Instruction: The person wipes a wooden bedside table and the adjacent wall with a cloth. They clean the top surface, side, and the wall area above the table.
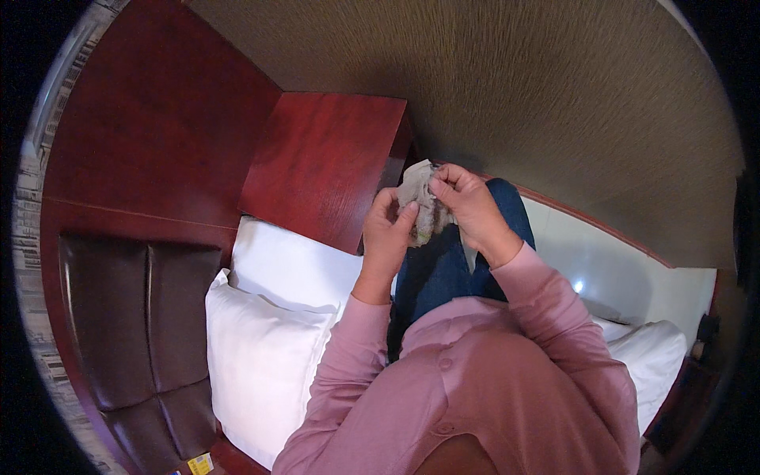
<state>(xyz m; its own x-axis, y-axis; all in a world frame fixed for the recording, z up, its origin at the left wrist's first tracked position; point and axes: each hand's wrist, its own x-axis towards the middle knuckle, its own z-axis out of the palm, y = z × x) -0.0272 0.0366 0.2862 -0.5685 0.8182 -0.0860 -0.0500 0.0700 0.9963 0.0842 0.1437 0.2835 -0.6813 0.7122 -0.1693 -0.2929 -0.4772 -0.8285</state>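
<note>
A crumpled greyish cloth [416, 189] with darker, soiled-looking patches is held up between my two hands, above my lap. My left hand [385, 228] pinches its left side between thumb and fingers. On the other side, my right hand [473, 205] grips the upper right edge with thumb and fingertips. The cloth's lower part hangs over my blue trousers [436, 267]. Part of its right side is hidden behind my right hand.
A reddish-brown wooden nightstand [323, 163] stands ahead to the left, against a brown textured wall [504, 77]. At left are a white pillow [267, 356] and a dark padded headboard [113, 320]. White bedding [653, 362] lies at right. A yellow card [200, 464] sits at the bottom left.
</note>
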